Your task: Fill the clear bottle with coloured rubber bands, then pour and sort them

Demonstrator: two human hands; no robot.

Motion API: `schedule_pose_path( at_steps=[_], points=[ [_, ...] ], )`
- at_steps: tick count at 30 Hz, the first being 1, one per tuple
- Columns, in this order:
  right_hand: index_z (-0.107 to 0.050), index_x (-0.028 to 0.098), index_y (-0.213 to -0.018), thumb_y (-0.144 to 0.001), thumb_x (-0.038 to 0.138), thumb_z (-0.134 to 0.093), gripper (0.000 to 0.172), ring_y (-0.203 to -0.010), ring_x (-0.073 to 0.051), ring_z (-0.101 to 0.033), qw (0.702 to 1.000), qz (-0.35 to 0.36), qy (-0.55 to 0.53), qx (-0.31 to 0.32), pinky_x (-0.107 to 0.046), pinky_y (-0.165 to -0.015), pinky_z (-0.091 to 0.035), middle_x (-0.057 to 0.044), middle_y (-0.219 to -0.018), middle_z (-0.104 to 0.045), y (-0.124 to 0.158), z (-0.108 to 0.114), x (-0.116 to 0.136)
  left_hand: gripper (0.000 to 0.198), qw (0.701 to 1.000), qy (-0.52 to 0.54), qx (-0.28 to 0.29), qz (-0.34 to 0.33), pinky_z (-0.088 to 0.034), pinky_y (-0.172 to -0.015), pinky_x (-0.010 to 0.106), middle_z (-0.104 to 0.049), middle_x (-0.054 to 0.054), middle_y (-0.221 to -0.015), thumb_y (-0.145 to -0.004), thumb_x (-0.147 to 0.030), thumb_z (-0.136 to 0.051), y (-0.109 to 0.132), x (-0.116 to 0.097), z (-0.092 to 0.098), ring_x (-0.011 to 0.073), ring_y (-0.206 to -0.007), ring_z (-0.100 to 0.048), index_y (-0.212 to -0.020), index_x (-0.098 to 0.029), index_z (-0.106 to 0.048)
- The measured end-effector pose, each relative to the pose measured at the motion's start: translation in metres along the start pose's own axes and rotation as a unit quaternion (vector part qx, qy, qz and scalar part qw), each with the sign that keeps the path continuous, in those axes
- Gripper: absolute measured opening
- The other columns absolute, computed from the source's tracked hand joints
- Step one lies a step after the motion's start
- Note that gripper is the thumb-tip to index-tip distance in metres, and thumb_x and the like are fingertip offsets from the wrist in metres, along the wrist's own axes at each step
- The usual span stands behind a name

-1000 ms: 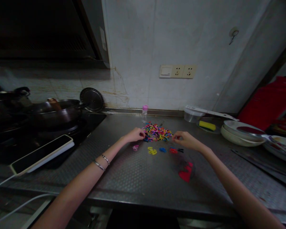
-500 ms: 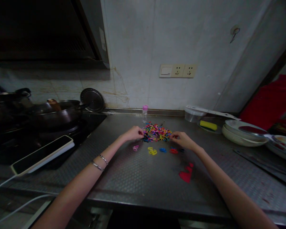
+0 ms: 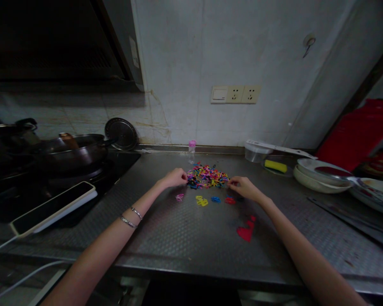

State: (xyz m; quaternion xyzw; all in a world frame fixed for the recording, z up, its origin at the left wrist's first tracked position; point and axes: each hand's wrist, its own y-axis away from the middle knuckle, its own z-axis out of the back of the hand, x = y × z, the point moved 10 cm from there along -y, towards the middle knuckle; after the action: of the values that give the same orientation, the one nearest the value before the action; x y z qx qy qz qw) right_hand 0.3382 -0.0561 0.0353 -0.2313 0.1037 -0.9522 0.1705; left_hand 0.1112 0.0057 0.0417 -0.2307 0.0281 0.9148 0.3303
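A heap of small, many-coloured elastic hair bands (image 3: 207, 176) lies on the metal counter. My left hand (image 3: 177, 177) is at the heap's left edge, its fingers pinched together. At the right edge, my right hand (image 3: 241, 186) has its thumb and fingers closed. Whatever either pinch holds is too small to make out. In front of the heap are little separate groups: pink bands (image 3: 179, 197), yellow bands (image 3: 201, 200), blue bands (image 3: 215, 199) and red bands (image 3: 230, 200). A dark group beside the red one is partly hidden by my right hand.
Behind the heap stands a small clear bottle with a pink cap (image 3: 192, 149). A red heart-shaped piece (image 3: 246, 229) lies nearer me. To the left are a phone (image 3: 54, 208) and a pan (image 3: 79, 151) on the stove; to the right, a yellow sponge (image 3: 275, 166) and stacked bowls (image 3: 319, 180).
The whole view has shifted slightly, so everything sits a little further left. Both hands stay at the heap's edges, with only slight finger movement.
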Motion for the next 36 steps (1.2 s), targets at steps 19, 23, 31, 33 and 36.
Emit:
schedule_pose_path(
  at_steps=[19, 23, 31, 33, 36],
  points=[
    [-0.067, 0.015, -0.081, -0.074, 0.025, -0.048, 0.022, -0.073, -0.018, -0.060, 0.995, -0.043, 0.027, -0.082, -0.025, -0.068, -0.044, -0.008, -0.081, -0.068, 0.005, 0.032, -0.033, 0.019, 0.987, 0.079, 0.039, -0.132, -0.041, -0.060, 0.019, -0.066, 0.003, -0.069, -0.066, -0.020, -0.057, -0.034, -0.153, -0.059, 0.0114, -0.063, -0.056, -0.077, -0.012, -0.070],
    [-0.067, 0.015, -0.082, -0.074, 0.024, -0.048, 0.022, -0.071, -0.017, -0.060, 0.994, -0.057, 0.035, -0.086, -0.024, -0.068, -0.043, -0.008, -0.080, -0.068, 0.008, 0.035, -0.036, 0.021, 0.995, 0.026, 0.031, -0.089, -0.042, -0.062, 0.020, -0.068, 0.003, -0.073, -0.067, -0.022, -0.056, -0.047, -0.162, -0.076, 0.0119, -0.064, -0.057, -0.081, -0.017, -0.071],
    [-0.068, 0.015, -0.081, -0.073, 0.024, -0.049, 0.022, -0.072, -0.017, -0.059, 0.993, -0.070, 0.040, -0.083, -0.024, -0.069, -0.043, -0.008, -0.082, -0.068, 0.008, 0.036, -0.041, 0.020, 0.992, 0.035, 0.058, -0.109, -0.040, -0.057, 0.019, -0.068, 0.003, -0.071, -0.068, -0.026, -0.059, -0.052, -0.168, -0.089, 0.0113, -0.062, -0.056, -0.080, -0.015, -0.071],
    [-0.067, 0.016, -0.081, -0.073, 0.024, -0.049, 0.022, -0.071, -0.017, -0.059, 0.993, -0.070, 0.040, -0.083, -0.024, -0.068, -0.043, -0.008, -0.081, -0.068, 0.008, 0.036, -0.042, 0.021, 0.989, 0.054, 0.047, -0.126, -0.039, -0.057, 0.019, -0.068, 0.003, -0.071, -0.069, -0.026, -0.058, -0.051, -0.162, -0.080, 0.0113, -0.062, -0.056, -0.080, -0.014, -0.071],
    [-0.067, 0.016, -0.081, -0.074, 0.025, -0.048, 0.022, -0.071, -0.017, -0.059, 0.993, -0.067, 0.042, -0.084, -0.025, -0.068, -0.043, -0.008, -0.080, -0.068, 0.008, 0.035, -0.042, 0.023, 0.988, 0.081, 0.017, -0.130, -0.039, -0.059, 0.020, -0.068, 0.003, -0.071, -0.071, -0.026, -0.055, -0.047, -0.140, -0.057, 0.0112, -0.062, -0.056, -0.079, -0.012, -0.071]
  ],
)
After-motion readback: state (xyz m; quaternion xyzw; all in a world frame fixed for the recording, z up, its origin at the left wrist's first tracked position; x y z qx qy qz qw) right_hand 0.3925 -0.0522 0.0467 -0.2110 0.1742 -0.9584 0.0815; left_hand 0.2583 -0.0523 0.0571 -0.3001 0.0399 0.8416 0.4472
